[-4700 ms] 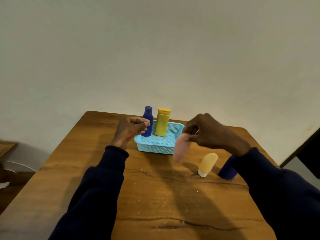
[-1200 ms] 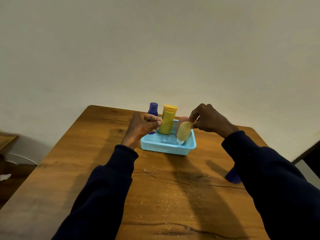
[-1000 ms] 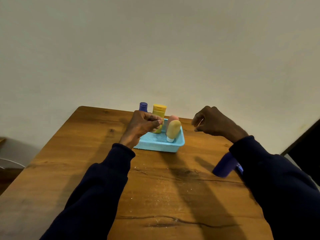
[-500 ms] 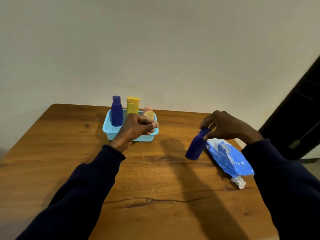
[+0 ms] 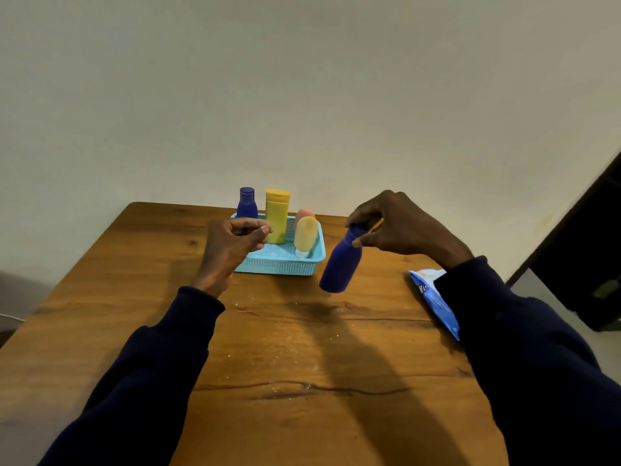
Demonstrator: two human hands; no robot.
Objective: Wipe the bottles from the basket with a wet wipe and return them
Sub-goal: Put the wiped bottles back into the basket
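A light blue basket (image 5: 279, 264) stands at the far middle of the wooden table (image 5: 295, 358). In it stand a dark blue bottle (image 5: 247, 204), a yellow bottle (image 5: 277, 216), a pink bottle (image 5: 303, 213) and a pale yellow tube (image 5: 305, 235) resting on its cap. My right hand (image 5: 400, 227) pinches the cap of a second dark blue bottle (image 5: 341, 265), which hangs tilted in the air just right of the basket. My left hand (image 5: 232, 245) hovers at the basket's front left corner, fingers curled shut; nothing shows in it.
A blue wet wipe pack (image 5: 433, 299) lies on the table at the right, partly under my right sleeve. A plain wall runs behind the table. A dark door or panel (image 5: 584, 257) stands at the far right.
My right hand has lifted the dark blue bottle off the table beside the wipe pack and carried it left, close to the basket. My left hand has stayed curled by the basket.
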